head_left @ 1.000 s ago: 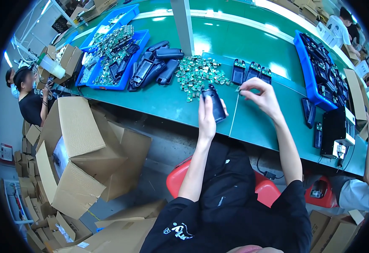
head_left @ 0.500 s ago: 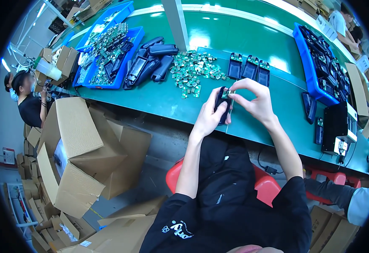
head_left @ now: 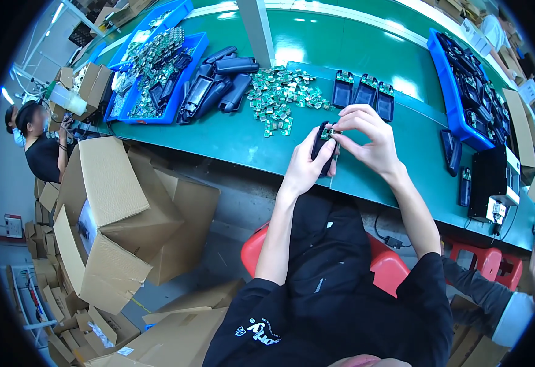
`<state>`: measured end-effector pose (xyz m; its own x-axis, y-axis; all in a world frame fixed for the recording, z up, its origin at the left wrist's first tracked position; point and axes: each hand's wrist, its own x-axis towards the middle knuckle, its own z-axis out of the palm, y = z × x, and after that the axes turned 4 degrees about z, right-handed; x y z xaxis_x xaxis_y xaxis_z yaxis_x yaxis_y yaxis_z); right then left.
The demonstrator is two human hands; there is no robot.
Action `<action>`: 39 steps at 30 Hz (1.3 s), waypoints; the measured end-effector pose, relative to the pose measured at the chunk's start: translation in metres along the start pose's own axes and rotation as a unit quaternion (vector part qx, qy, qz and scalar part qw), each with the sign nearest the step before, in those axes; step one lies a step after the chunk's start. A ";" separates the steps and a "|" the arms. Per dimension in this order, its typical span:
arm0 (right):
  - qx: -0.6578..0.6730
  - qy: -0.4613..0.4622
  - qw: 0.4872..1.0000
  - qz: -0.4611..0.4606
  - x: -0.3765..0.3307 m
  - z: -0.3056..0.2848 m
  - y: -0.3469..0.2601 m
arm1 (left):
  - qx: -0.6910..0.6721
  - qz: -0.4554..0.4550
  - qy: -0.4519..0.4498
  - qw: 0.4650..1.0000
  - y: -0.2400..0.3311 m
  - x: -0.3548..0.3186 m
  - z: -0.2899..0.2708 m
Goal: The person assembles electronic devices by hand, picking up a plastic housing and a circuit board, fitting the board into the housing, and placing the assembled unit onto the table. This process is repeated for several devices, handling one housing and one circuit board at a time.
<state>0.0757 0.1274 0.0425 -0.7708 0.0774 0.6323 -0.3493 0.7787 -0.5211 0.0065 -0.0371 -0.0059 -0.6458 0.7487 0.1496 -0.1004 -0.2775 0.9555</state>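
Above the near edge of the green workbench, the left hand is wrapped around a black plastic handset shell, while the right hand pinches a small green circuit board against its upper end. Both look light and rigid; the shell probably tolerates a firm grip on its long sides. The thin board seems fragile and is best held by its edges.

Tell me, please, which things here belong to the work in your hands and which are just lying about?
In use:
- black housing, held by left hand
- small green board, pressed in by right hand
- pile of green boards
- three filled housings

Lying about:
- cardboard boxes
- blue tray on the right
- red stool
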 end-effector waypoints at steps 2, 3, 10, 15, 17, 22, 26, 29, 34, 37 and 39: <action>0.006 -0.006 1.000 0.004 0.001 -0.001 -0.001 | -0.007 -0.002 0.004 1.000 -0.001 0.000 -0.001; 0.006 -0.005 1.000 0.004 0.001 0.000 0.000 | -0.007 0.001 0.002 1.000 -0.002 0.000 -0.001; 0.004 -0.015 1.000 0.009 -0.001 0.001 0.002 | -0.007 0.001 -0.006 1.000 -0.003 0.000 -0.001; 0.004 -0.005 1.000 0.013 -0.002 0.003 0.002 | 0.003 0.008 -0.005 1.000 -0.003 0.000 -0.002; 0.038 -0.020 0.998 0.037 -0.006 0.004 0.006 | 0.011 0.004 -0.004 1.000 -0.003 0.001 -0.002; 0.091 -0.057 0.992 0.073 -0.008 0.003 0.005 | 0.027 0.008 -0.006 1.000 -0.003 0.000 -0.001; 0.229 -0.063 0.957 0.165 -0.002 0.000 -0.002 | -0.016 0.018 -0.007 1.000 -0.001 -0.001 -0.002; 0.266 -0.111 0.931 0.223 -0.006 0.001 0.001 | -0.101 0.003 0.006 0.995 0.000 -0.002 -0.004; 0.283 -0.161 0.906 0.272 -0.006 0.002 0.005 | -0.110 -0.001 0.003 0.994 -0.002 -0.001 -0.006; 0.304 -0.151 0.896 0.285 -0.008 0.004 0.006 | -0.106 -0.002 -0.001 0.994 -0.003 0.000 -0.006; 0.314 -0.147 0.891 0.292 -0.009 0.005 0.006 | -0.104 -0.003 -0.005 0.995 -0.002 0.000 -0.007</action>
<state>0.0779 0.1285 0.0308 -0.9929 0.1178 0.0182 -0.0004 0.1494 -0.9888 0.0012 -0.0406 -0.0096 -0.6369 0.7566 0.1481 -0.2593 -0.3911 0.8830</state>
